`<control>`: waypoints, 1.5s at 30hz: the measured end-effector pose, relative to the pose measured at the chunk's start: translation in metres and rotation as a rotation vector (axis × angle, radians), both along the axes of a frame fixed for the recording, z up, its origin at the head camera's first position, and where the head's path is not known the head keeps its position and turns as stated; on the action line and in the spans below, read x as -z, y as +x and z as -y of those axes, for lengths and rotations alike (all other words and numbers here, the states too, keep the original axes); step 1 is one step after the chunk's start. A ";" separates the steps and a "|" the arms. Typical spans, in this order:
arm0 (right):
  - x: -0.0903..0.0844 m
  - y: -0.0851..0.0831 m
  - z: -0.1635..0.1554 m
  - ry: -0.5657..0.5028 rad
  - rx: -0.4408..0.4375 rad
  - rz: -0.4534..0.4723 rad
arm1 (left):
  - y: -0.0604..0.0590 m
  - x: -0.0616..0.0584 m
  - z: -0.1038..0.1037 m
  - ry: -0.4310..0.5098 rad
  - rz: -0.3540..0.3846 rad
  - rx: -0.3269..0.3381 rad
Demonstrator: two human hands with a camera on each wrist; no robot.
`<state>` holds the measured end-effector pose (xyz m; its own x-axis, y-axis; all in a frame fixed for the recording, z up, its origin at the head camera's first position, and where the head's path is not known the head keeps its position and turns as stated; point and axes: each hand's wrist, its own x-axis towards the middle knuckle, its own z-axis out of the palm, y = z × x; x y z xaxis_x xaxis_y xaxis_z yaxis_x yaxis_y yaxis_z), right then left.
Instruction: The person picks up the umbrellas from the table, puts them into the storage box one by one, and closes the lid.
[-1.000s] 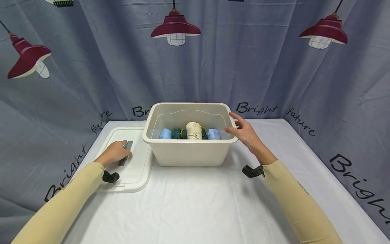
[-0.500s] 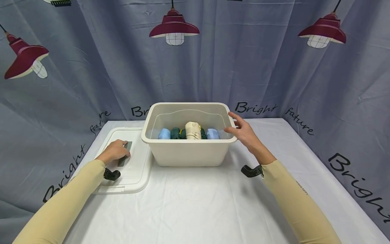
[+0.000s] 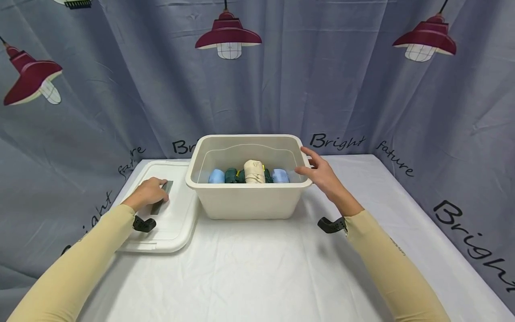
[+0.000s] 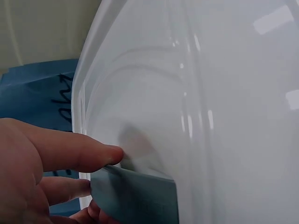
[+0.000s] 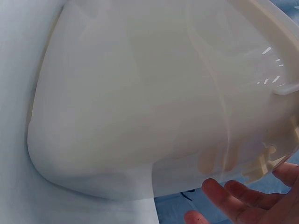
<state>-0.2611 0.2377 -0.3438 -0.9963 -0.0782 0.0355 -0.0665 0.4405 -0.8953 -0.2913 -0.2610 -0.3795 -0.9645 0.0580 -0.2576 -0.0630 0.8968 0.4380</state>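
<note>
A cream plastic bin (image 3: 247, 201) stands mid-table, holding rolled cloths: a cream roll (image 3: 254, 172), light blue rolls (image 3: 216, 176) and dark green ones (image 3: 231, 175). Its white lid (image 3: 177, 223) lies flat to the left. My left hand (image 3: 149, 193) grips the lid's grey-green handle (image 3: 166, 186). In the left wrist view the thumb (image 4: 70, 149) lies on top of the handle (image 4: 140, 196) and the fingers curl beneath. My right hand (image 3: 322, 175) is at the bin's right rim with relaxed fingers (image 5: 243, 196) beside the wall (image 5: 140, 107); it grips nothing.
A white cloth covers the table (image 3: 257, 268). A grey curtain (image 3: 362, 89) printed with red lamps hangs close behind and along both sides. The lid reaches near the table's left edge.
My left hand and the lid have shifted slightly away and to the left. The right hand has stayed by the bin's rim.
</note>
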 end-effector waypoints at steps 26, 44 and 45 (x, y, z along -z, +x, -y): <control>-0.004 0.000 0.000 -0.033 -0.009 0.027 | -0.007 -0.094 0.025 -0.024 -0.107 0.043; -0.001 0.003 -0.001 -0.042 -0.032 -0.004 | -0.018 -0.131 0.011 0.007 -0.183 0.098; -0.001 0.003 -0.002 -0.043 -0.031 -0.002 | -0.019 -0.133 0.009 0.009 -0.182 0.098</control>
